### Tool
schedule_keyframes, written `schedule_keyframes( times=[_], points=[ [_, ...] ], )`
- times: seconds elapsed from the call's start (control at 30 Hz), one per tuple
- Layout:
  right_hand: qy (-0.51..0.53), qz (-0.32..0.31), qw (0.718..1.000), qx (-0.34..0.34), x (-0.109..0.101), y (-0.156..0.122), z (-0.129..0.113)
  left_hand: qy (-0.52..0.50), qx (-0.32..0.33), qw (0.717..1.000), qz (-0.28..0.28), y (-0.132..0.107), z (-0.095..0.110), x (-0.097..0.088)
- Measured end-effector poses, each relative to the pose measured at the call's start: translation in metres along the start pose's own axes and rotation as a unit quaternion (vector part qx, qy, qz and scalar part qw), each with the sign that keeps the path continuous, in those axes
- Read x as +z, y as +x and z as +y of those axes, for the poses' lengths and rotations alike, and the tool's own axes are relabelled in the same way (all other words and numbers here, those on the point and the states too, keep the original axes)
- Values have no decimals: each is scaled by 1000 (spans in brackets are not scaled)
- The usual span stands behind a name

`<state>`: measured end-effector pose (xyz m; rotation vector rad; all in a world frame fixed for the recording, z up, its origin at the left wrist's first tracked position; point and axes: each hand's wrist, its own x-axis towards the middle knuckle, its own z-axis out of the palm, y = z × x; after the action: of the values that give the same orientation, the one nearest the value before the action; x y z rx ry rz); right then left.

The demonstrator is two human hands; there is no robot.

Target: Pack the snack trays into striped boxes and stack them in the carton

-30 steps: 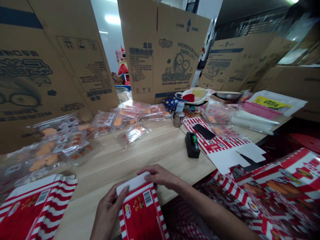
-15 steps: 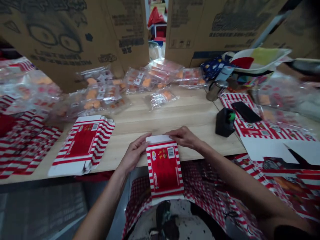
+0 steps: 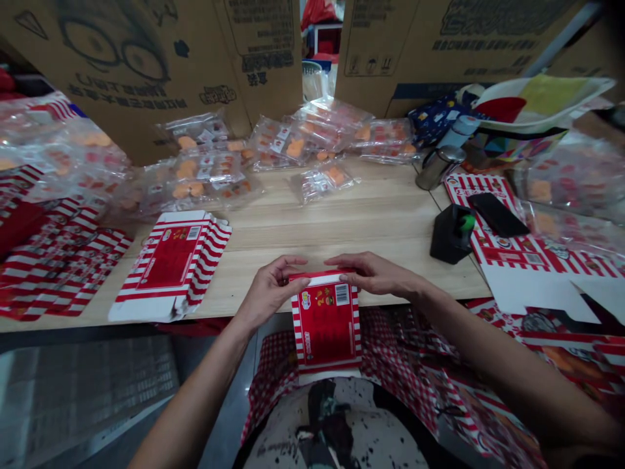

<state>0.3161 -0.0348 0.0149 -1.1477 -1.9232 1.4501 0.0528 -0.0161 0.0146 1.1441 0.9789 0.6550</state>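
Note:
A red-and-white striped carton stands on end at the near edge of the wooden table, its lower end against my lap. My left hand grips its top left corner, thumb on the front face. My right hand pinches the top right corner, with the fingers over the folded-down top flap. Both hands are closed on the carton.
A stack of flat striped cartons lies to the left, more of them beyond. Clear snack packets cover the table's back. A black tape dispenser, a phone and a metal cup sit right. Large cardboard boxes stand behind.
The white top flap that stood up has been folded down onto the carton. My view tipped down and in toward the table edge; both hands stayed at the carton's top.

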Motion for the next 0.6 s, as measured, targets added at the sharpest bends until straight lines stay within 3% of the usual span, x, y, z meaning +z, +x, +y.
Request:
schedule_keyframes(
  times=[0.23,0.4,0.6],
  points=[
    [41,-94,993,52,-16,5,-20,28,6,999,-22,-3,10,-1],
    [-70,23,997,4,-2,-1,-25,82,47,995,-41,-6,-2,-12],
    [-71,56,995,-30,22,-19,-17,133,132,982,-40,-12,-25,-26]
  ],
)
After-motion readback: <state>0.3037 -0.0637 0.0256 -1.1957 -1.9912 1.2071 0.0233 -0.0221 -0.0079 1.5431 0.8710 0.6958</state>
